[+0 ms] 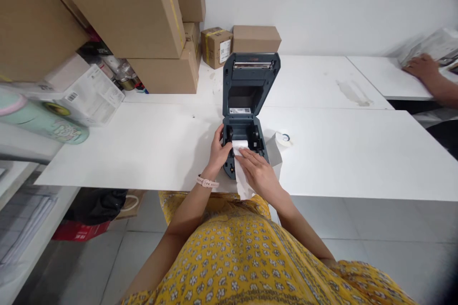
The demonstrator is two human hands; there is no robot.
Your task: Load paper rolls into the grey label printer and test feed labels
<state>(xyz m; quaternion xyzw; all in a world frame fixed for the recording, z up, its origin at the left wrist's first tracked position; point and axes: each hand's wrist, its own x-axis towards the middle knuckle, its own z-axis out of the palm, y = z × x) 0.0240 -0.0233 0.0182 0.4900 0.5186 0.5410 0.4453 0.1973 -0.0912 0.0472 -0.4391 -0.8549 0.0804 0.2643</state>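
Note:
A dark label printer (252,83) stands on the white table with its lid raised. Inside its bay sits a small white paper roll (240,144), and a paper strip (243,186) runs from it over the printer's front and past the table edge. My left hand (218,151) is closed around the printer's left side, fingers outside and thumb at the inner rim near the roll. Lying over the strip is my right hand (255,167), its fingers stretched out and close together, fingertips by the roll. What is under its palm is hidden.
Right of the printer lies another white roll (284,139) with loose paper. Cardboard boxes (129,14) are stacked at the back left, beside a mint-green bottle (46,121). At far right, another person's hand (422,66) rests by a plastic-wrapped item. The table's front edge is close.

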